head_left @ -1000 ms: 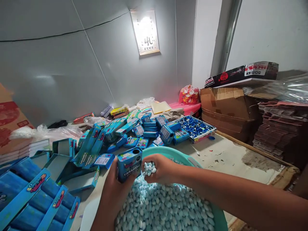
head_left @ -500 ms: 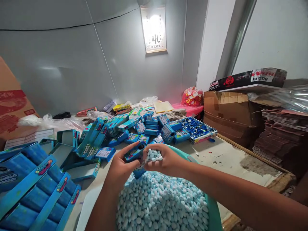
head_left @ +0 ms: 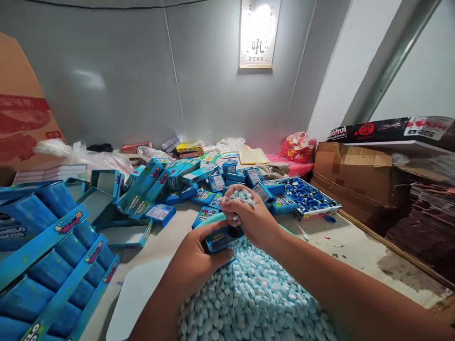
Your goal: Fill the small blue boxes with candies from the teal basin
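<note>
My left hand grips a small blue candy box, tilted so that a round dark hole in its end faces up and right. Just above that hole, my right hand is curled around a heap of pale blue and white candies. A few more candies show below its fingers, close to the box. Beneath both hands lies a large mass of the same loose candies in a turquoise tub, whose rim is mostly hidden.
Blue display cartons stand at the left. Behind the tub lie many small blue boxes. A tray of blue round pieces sits to the right, near a brown cardboard box. A white board lies left of the tub.
The view has turned left and slightly down. My right hand has risen from beside the box to above its hole, still holding candies; my left hand keeps the box, now more fully visible.
</note>
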A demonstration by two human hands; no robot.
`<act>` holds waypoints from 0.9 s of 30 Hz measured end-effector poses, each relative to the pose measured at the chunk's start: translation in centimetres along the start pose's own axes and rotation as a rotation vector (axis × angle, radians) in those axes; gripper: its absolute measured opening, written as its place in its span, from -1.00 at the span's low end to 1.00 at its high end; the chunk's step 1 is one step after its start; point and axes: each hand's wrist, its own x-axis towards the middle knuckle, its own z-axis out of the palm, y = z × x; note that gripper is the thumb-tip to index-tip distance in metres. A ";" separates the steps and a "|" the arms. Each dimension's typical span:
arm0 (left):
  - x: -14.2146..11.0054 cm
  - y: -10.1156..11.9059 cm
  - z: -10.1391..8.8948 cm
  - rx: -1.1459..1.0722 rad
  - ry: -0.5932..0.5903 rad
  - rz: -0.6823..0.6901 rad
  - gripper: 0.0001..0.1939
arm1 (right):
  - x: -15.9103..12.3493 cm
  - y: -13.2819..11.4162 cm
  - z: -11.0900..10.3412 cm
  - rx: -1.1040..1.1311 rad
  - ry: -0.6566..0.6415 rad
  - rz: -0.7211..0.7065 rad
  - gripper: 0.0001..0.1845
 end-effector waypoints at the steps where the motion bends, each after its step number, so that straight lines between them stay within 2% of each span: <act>1: 0.0 -0.1 0.1 0.011 0.008 0.011 -0.46 | 0.0 0.3 -0.1 -0.006 0.012 0.002 -0.73; 11: 0.2 -0.1 0.4 0.086 0.078 0.000 -0.53 | -0.5 1.0 -0.7 -0.041 0.081 0.032 -0.74; 19: 0.1 -0.6 0.4 0.117 0.067 -0.022 -0.51 | -0.6 0.7 -0.6 -0.093 0.067 0.040 -0.73; 27: 0.0 -0.5 0.3 0.186 0.089 -0.037 -0.53 | -0.7 0.9 -0.9 -0.045 0.048 0.045 -0.75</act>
